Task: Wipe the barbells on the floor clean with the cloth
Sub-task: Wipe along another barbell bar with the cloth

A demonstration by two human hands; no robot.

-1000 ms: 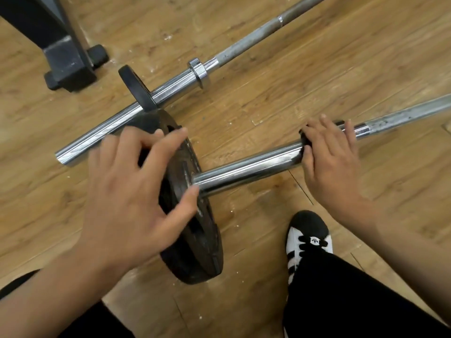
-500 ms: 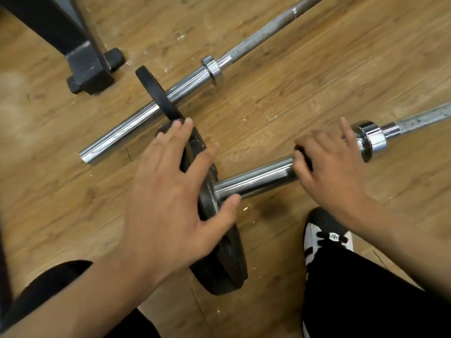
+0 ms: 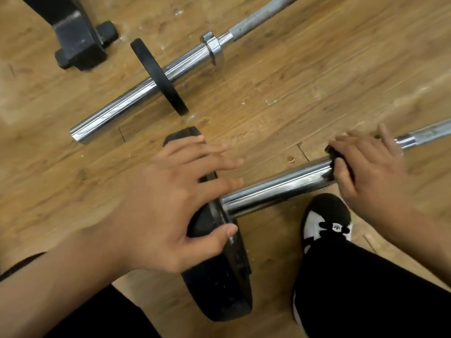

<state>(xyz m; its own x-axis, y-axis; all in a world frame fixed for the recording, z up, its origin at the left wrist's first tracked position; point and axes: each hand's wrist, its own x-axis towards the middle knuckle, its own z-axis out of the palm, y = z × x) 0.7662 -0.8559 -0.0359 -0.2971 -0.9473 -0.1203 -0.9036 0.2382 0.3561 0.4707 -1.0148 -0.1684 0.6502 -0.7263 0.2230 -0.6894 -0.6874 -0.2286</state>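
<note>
Slippage is your main risk. Your left hand (image 3: 170,198) lies spread over the big plate (image 3: 219,289), fingers straight across its rim and thumb on its face, pressing rather than clasping. If that plate rolls or tips, the near barbell (image 3: 280,189) threaded through it would probably turn under the cloth (image 3: 340,164). Your right hand (image 3: 371,174) is curled over the dark cloth, holding it on the bar well to the right of the plate. Only a small fold of cloth shows, so bare fingers may slide onto the chrome and smear it. Your shoe (image 3: 324,220) sits on the floor (image 3: 292,93) just right of the plate and close under the bar; a rolling bar could catch it.

Beyond the plate lies the second barbell (image 3: 136,101), carrying a small plate (image 3: 158,76) and a collar (image 3: 212,46). It is near enough to be knocked. Farther beyond the plate, to its left, stands a black rack foot (image 3: 78,42), clear of the wiping.
</note>
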